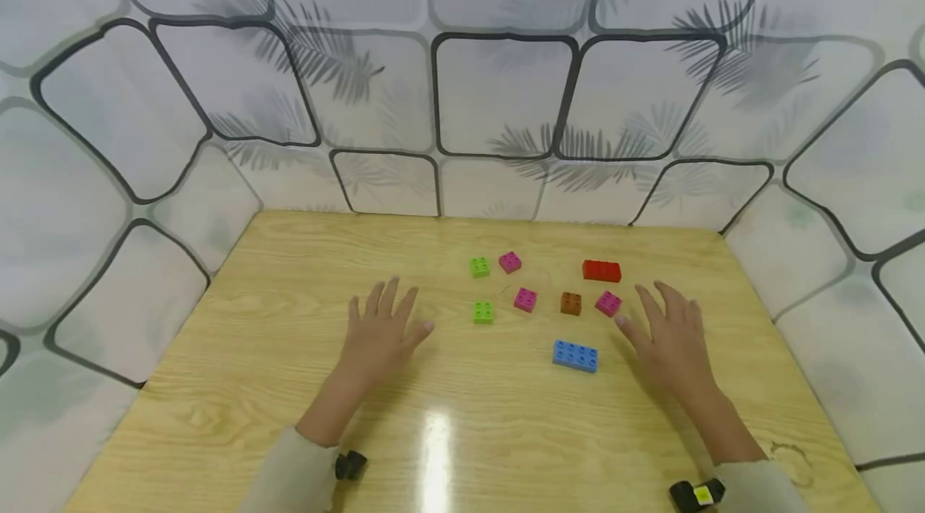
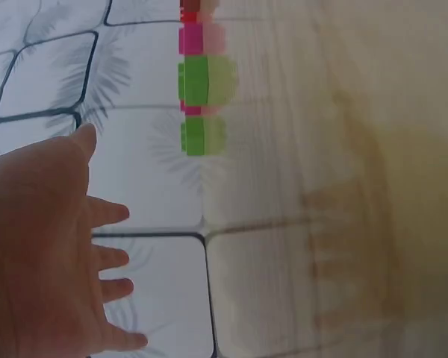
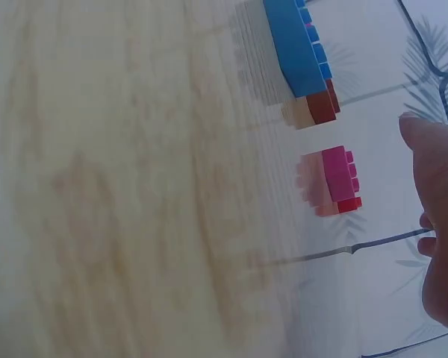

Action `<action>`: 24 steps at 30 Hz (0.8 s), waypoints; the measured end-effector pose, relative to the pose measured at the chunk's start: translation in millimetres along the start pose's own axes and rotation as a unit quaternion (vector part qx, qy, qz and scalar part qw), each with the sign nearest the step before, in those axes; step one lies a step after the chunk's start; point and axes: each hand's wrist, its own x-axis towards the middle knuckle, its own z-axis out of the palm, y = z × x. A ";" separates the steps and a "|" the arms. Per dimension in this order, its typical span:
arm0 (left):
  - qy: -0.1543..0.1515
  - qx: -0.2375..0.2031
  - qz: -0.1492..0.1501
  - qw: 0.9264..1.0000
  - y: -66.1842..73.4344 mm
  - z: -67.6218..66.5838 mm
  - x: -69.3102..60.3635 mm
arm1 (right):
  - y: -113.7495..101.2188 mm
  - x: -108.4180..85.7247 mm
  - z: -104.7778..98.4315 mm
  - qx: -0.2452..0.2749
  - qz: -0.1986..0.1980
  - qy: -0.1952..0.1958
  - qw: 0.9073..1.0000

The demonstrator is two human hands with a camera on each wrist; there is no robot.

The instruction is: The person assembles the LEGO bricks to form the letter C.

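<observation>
Left hand [image 1: 379, 336] spread, left of centre over the worktop [image 1: 506, 433], fingers toward the back edge; nearest its thumb, a green brick [image 1: 482, 313], with a second green brick [image 1: 480, 267] closer to that edge. Right hand [image 1: 672, 344] also spread, toward the right edge, thumb near a magenta brick [image 1: 609, 303]; the blue brick [image 1: 575, 356] lies farthest from the back edge. Red brick [image 1: 602, 271] sits toward the back right corner, brown brick [image 1: 571, 303] between two magenta ones, a third magenta brick [image 1: 510, 262] nearest the back edge.
</observation>
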 end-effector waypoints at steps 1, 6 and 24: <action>-0.001 -0.005 0.007 1.000 3.7 0.8 1.5 | 0.7 0.5 0.2 0.007 0.000 -0.002 1.000; 0.007 -0.029 0.066 0.997 23.4 9.3 9.8 | 3.7 3.6 1.0 0.063 0.029 -0.048 0.996; -0.147 -0.222 0.168 0.949 102.3 41.1 49.0 | 13.5 21.2 9.7 0.167 0.056 -0.115 0.978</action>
